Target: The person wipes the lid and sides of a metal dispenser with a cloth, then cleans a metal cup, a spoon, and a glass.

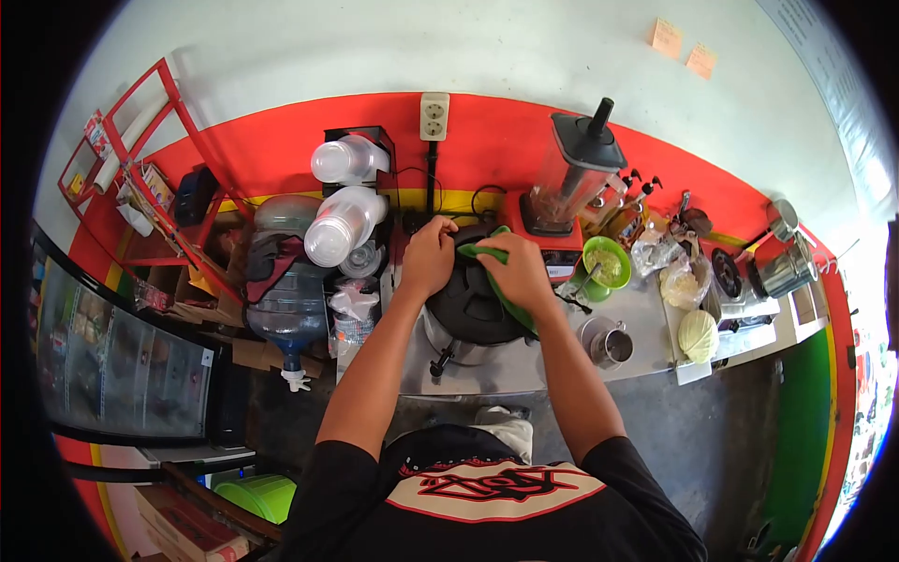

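Observation:
A round black lid [473, 302], with raised ribs, tops a container whose black tap [440, 361] points toward me at the counter's front. My left hand [432, 253] is closed at the lid's far left rim, its fingers curled and partly hidden. In my right hand [513, 267] is a bunched green cloth [510, 304], pressed against the lid's right side; part of it hangs down along the edge. Right behind my right hand stands a blender [569, 178] with a red base. A green bowl [604, 267] holding pale food and a spoon is to its right.
The steel counter [478, 377] carries a metal cup [611, 347] and a cabbage [698, 335] at right. Stacked plastic cups [342, 225] and a large water bottle [288, 300] stand left. A glass-door fridge [122, 342] is at far left.

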The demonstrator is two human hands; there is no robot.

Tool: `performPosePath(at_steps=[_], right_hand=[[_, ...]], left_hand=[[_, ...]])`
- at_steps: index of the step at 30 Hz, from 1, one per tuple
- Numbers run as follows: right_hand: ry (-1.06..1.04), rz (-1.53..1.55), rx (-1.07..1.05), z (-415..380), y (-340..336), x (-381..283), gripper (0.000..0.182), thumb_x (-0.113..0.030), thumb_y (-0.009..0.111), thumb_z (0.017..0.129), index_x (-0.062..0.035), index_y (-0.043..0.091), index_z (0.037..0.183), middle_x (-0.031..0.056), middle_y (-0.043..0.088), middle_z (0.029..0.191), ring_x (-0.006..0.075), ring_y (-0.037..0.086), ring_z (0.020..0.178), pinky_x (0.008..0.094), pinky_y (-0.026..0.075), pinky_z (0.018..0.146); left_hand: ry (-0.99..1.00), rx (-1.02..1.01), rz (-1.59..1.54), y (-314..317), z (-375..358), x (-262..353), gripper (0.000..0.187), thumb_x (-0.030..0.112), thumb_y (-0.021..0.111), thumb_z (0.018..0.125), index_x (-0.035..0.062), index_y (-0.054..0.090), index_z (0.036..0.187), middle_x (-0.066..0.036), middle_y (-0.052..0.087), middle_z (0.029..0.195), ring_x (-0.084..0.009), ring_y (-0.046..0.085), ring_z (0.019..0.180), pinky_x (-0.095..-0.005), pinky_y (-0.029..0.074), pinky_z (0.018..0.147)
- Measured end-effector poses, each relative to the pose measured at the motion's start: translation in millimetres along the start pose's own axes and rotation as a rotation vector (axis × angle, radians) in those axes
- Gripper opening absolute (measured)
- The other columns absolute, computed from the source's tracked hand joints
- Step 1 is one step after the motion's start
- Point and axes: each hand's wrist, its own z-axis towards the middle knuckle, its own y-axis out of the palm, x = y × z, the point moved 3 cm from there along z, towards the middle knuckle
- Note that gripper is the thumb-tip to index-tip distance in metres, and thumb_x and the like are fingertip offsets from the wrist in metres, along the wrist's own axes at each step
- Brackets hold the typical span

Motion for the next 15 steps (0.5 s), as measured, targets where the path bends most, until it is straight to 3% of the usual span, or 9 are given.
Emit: performPosePath(at_steps=[1,5,7,10,11,15], right_hand=[[-0.024,-0.033,-0.059,3,7,-1,0.013,-0.005,0.075,0.083,-0.0013,0.077,0.095,0.0204,0.074,0.089,0.0411,0.07,0.087,0.0464,0.055,0.082],[-0.023,-0.251,-0.122,27,29,9,0.006,-0.006,0.077,0.08,-0.0006,0.077,0.083,0.0211,0.073,0.086,0.0445,0.069,0.089,0.0505,0.055,0.083],[0.062,-0.423,-0.209,35,38,15,0.019,-0.011,0.081,0.08,-0.0046,0.076,0.097,0.019,0.072,0.099,0.0434,0.068,0.099,0.0506,0.053,0.085],[0.087,-0.322,-0.036,39,35,8,0.018,-0.01,0.081,0.078,-0.0052,0.074,0.094,0.0193,0.072,0.099,0.0436,0.068,0.099,0.052,0.053,0.085],[0.136,-0.383,-0.1,39,34,6,0.022,-0.011,0.079,0.08,-0.004,0.074,0.1,0.02,0.072,0.099,0.0436,0.068,0.099,0.0528,0.053,0.087],[0.077,-0.438,-0.198,29,41,-2,0.022,-0.015,0.075,0.082,-0.0026,0.076,0.1,0.0198,0.072,0.096,0.043,0.068,0.1,0.0541,0.052,0.088]], left_hand=[[0.024,-0.006,-0.001,0,0,0,0.021,0.01,0.055,0.096,0.0066,0.067,0.113,-0.016,0.074,0.11,-0.0383,0.071,0.105,-0.0465,0.054,0.09],[0.082,0.002,0.002,2,-2,-6,0.021,0.009,0.053,0.096,0.0062,0.066,0.113,-0.017,0.073,0.11,-0.0392,0.07,0.106,-0.0487,0.054,0.09],[0.08,0.014,0.022,3,-1,-9,0.021,0.008,0.053,0.096,0.0066,0.066,0.113,-0.017,0.073,0.11,-0.0395,0.069,0.107,-0.0495,0.054,0.09],[0.078,0.028,0.051,2,-5,-10,0.022,0.009,0.053,0.096,0.0076,0.065,0.113,-0.017,0.073,0.111,-0.0397,0.069,0.108,-0.0507,0.054,0.09],[0.074,0.036,0.064,2,-4,-8,0.022,0.01,0.052,0.096,0.0081,0.065,0.113,-0.017,0.073,0.111,-0.0398,0.069,0.108,-0.051,0.054,0.09],[0.027,0.041,0.08,2,-5,-2,0.021,0.012,0.053,0.096,0.0089,0.066,0.111,-0.016,0.073,0.11,-0.0398,0.069,0.107,-0.0512,0.054,0.088]])
